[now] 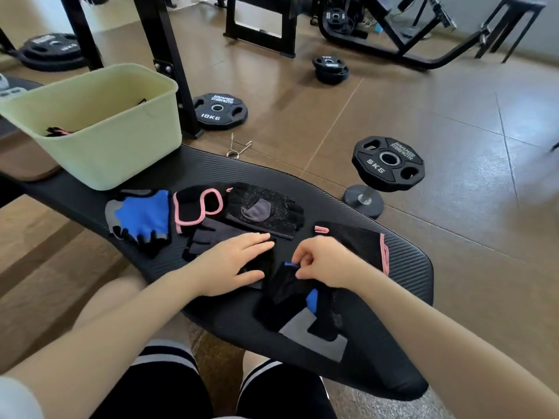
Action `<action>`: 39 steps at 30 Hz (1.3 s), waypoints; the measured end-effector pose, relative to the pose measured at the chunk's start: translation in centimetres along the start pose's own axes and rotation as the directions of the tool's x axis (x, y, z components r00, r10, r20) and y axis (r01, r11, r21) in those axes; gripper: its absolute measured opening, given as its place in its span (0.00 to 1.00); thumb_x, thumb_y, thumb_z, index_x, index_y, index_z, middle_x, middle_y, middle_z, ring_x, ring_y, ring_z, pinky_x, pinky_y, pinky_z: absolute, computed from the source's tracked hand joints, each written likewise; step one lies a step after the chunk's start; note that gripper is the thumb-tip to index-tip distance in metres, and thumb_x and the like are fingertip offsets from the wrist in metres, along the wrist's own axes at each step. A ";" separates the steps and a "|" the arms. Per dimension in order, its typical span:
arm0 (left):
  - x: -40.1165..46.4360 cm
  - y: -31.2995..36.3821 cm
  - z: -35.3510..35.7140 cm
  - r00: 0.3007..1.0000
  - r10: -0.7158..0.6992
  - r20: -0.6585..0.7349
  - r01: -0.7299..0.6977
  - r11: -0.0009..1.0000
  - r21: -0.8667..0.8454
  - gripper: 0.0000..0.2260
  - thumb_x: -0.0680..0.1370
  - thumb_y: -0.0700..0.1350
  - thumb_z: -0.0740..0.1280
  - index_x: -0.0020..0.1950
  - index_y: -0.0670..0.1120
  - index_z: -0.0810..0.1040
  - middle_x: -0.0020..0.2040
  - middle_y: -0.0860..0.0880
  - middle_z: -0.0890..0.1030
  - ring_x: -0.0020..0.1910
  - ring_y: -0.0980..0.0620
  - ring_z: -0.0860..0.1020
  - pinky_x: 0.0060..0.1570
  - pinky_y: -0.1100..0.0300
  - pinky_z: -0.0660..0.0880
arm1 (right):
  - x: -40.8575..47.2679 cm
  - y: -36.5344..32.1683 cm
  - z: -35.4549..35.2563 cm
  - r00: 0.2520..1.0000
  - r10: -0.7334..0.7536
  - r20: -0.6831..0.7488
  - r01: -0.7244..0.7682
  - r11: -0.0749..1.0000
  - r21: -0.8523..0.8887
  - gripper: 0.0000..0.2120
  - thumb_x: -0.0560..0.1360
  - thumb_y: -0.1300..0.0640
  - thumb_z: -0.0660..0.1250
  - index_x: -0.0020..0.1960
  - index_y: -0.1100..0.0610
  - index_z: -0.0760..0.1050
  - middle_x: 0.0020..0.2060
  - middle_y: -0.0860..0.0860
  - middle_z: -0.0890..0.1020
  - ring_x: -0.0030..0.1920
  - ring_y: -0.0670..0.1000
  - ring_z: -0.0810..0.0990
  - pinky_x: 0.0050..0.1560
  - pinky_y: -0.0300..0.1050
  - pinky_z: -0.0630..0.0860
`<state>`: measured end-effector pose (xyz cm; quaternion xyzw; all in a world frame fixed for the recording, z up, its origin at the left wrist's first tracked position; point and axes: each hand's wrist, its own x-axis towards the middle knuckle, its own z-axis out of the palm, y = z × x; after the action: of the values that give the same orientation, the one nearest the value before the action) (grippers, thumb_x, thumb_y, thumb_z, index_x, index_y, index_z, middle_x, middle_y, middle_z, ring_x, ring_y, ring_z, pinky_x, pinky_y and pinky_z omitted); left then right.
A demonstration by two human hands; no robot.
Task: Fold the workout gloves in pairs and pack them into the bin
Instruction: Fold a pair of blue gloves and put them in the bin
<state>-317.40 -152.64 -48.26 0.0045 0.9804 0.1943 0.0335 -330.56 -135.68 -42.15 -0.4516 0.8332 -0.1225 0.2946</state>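
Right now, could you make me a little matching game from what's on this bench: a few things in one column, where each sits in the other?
Things:
1. bin
2. blue glove
3. left hand
4. right hand

Places:
A. pinching a blue tab on a black glove
B. far left of the bench, glove inside
C. flat on a dark glove
D. just in front of the bin

Pairs: 1-B, 2-D, 3-C, 4-A

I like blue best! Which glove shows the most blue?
The blue glove lying flat at the left end of the row, just below the green bin. Its whole palm is blue; the others are mostly black.
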 end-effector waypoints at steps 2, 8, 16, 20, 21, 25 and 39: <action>-0.1 -0.3 0.3 0.999 0.021 -0.028 -0.021 1.000 0.018 0.33 0.71 0.63 0.48 0.73 0.50 0.58 0.75 0.51 0.58 0.73 0.54 0.56 0.68 0.66 0.47 | -0.5 0.0 -1.9 0.987 -0.014 -0.163 0.032 0.994 0.106 0.07 0.69 0.64 0.69 0.47 0.58 0.79 0.33 0.47 0.78 0.32 0.41 0.73 0.39 0.28 0.68; 0.2 -0.2 -0.2 0.999 0.000 -0.032 -0.004 0.994 -0.107 0.29 0.74 0.58 0.62 0.72 0.49 0.61 0.72 0.52 0.63 0.71 0.56 0.60 0.69 0.66 0.52 | -3.1 -1.4 -5.4 0.663 -0.348 -0.662 0.254 0.937 -0.238 0.05 0.70 0.64 0.63 0.44 0.56 0.75 0.41 0.51 0.76 0.32 0.49 0.72 0.34 0.43 0.72; -0.7 -1.6 -0.5 0.996 -0.069 -0.057 0.069 0.998 0.001 0.36 0.70 0.65 0.49 0.73 0.48 0.58 0.74 0.51 0.60 0.73 0.55 0.57 0.67 0.69 0.47 | -3.3 -0.7 4.7 0.974 -0.201 -0.104 0.142 0.901 -0.410 0.11 0.76 0.54 0.61 0.57 0.55 0.72 0.51 0.52 0.78 0.51 0.55 0.78 0.45 0.47 0.73; -1.2 -1.6 -0.6 0.992 -0.093 -0.087 0.089 0.995 -0.053 0.34 0.71 0.64 0.51 0.72 0.48 0.62 0.73 0.51 0.62 0.72 0.55 0.59 0.68 0.67 0.50 | -3.0 -0.5 3.3 0.953 -0.198 -0.230 0.133 0.953 -0.271 0.11 0.78 0.51 0.58 0.55 0.52 0.75 0.51 0.49 0.79 0.54 0.53 0.76 0.50 0.47 0.72; -1.4 -1.4 -0.8 0.985 -0.102 -0.139 0.090 0.992 -0.087 0.31 0.72 0.62 0.53 0.70 0.47 0.65 0.72 0.50 0.65 0.71 0.54 0.62 0.67 0.66 0.53 | -2.6 -0.5 2.6 0.928 -0.220 -0.300 0.150 0.959 -0.239 0.10 0.78 0.52 0.59 0.53 0.53 0.77 0.49 0.49 0.79 0.52 0.53 0.77 0.49 0.47 0.73; -2.2 -1.5 -2.6 0.890 -0.182 -0.418 0.132 0.981 -0.146 0.15 0.76 0.46 0.61 0.61 0.43 0.75 0.60 0.47 0.77 0.61 0.50 0.72 0.62 0.65 0.63 | 0.3 -0.7 1.2 0.930 -0.247 -0.273 0.221 0.967 -0.125 0.09 0.77 0.59 0.61 0.55 0.55 0.77 0.56 0.50 0.76 0.57 0.51 0.73 0.58 0.50 0.71; -6.2 -7.3 -5.4 0.662 -0.708 -0.246 0.742 0.665 0.084 0.10 0.77 0.43 0.60 0.54 0.39 0.71 0.56 0.41 0.74 0.56 0.43 0.72 0.51 0.54 0.68 | 8.3 -7.2 4.0 0.935 -0.328 -0.132 0.309 0.940 -0.147 0.09 0.78 0.57 0.59 0.54 0.56 0.76 0.57 0.51 0.76 0.55 0.54 0.75 0.56 0.51 0.73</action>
<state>-311.53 -161.55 -45.62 -0.4037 0.9116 0.0764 0.0129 -326.72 -146.26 -45.14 -0.5874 0.7751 -0.1514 0.1768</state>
